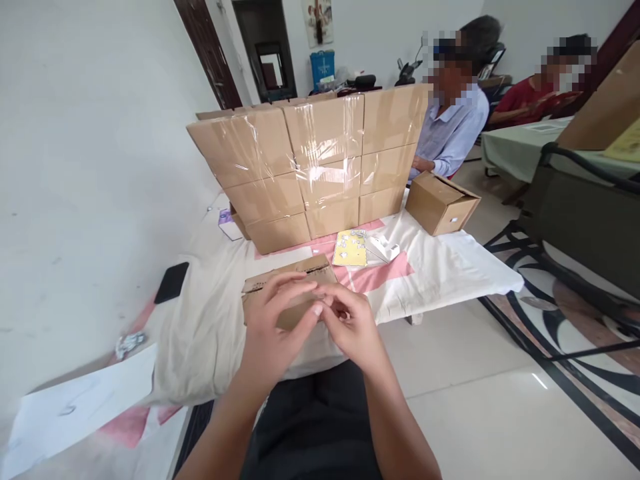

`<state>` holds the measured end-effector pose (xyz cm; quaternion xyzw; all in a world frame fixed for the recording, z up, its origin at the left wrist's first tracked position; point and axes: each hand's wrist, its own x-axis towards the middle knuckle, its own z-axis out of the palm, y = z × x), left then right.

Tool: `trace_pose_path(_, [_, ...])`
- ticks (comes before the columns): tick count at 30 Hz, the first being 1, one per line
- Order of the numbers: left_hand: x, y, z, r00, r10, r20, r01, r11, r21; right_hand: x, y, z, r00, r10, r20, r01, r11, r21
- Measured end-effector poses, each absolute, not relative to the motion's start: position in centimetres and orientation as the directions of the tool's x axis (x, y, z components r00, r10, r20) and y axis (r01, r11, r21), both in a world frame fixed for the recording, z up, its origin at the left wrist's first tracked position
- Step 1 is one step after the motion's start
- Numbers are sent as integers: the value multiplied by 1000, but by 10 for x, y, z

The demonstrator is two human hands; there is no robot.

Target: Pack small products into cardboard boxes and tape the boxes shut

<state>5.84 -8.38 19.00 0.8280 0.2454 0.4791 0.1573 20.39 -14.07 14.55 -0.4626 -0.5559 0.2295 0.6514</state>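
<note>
Head camera looks down at two hands held close together over a small brown box (pixel 287 275). The box lies flat on a white cloth (pixel 450 267), on the near side, right in front of the person. The left hand (pixel 273 337) has bent fingers, and its tips meet the right hand (pixel 353 327) in the middle. The right hand's fingers are curled too. I cannot tell if the fingers pinch something tiny or just touch each other. The hands cover the near part of the box. Past the box, a little to the right, lie a yellow sheet (pixel 350 249) and a white piece (pixel 384 248), side by side. Farther back stands a wall of boxes (pixel 310 157), stacked in rows with shiny tape on them. To its right sits an open box (pixel 441 202), tipped on its side. A black phone (pixel 171 282) lies on the left, and a white paper (pixel 75 407) lies near, at the far left. A person in a light blue shirt (pixel 453 130) sits behind the stack on the right, and a person in red (pixel 525 100) sits farther right.
</note>
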Motion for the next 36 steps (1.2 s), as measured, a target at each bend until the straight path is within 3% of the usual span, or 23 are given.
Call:
trace_pose_path(6, [53, -86, 186, 419, 399, 816, 322, -905, 278, 197, -151, 152, 231, 755, 614, 373, 515, -772])
trace_pose_path(9, [49, -89, 185, 454, 295, 841, 411, -907, 96, 196, -151, 150, 251, 765, 593, 373, 489, -789])
trace_pose_path(11, [47, -91, 183, 460, 286, 841, 453, -890, 56, 196, -150, 148, 266, 788, 555, 344, 460, -819])
trace_pose_path(14, [45, -92, 181, 416, 365, 833, 454, -877, 158, 200, -150, 146, 279, 817, 505, 298, 427, -854])
trace_pose_path(17, [45, -93, 181, 404, 542, 737, 406, -828, 387, 202, -151, 145, 274, 834, 480, 212, 434, -876])
trace_pose_path(20, [48, -91, 181, 473, 653, 592, 249, -743, 621, 202, -151, 141, 250, 836, 489, 144, 468, -872])
trace_pose_path(23, [52, -88, 177, 490, 672, 555, 106, -678, 727, 200, -149, 137, 249, 831, 498, 144, 477, -867])
trace_pose_path(28, [58, -89, 170, 376, 672, 638, 149, -724, 674, 199, -142, 135, 227, 873, 432, 89, 423, -902])
trace_pose_path(33, [65, -96, 159, 263, 547, 795, 245, -835, 494, 204, -140, 144, 182, 959, 219, -170, 250, -953])
trace_pose_path(36, [67, -101, 152, 259, 551, 793, 230, -833, 504, 207, -144, 148, 168, 979, 113, -238, 152, -959])
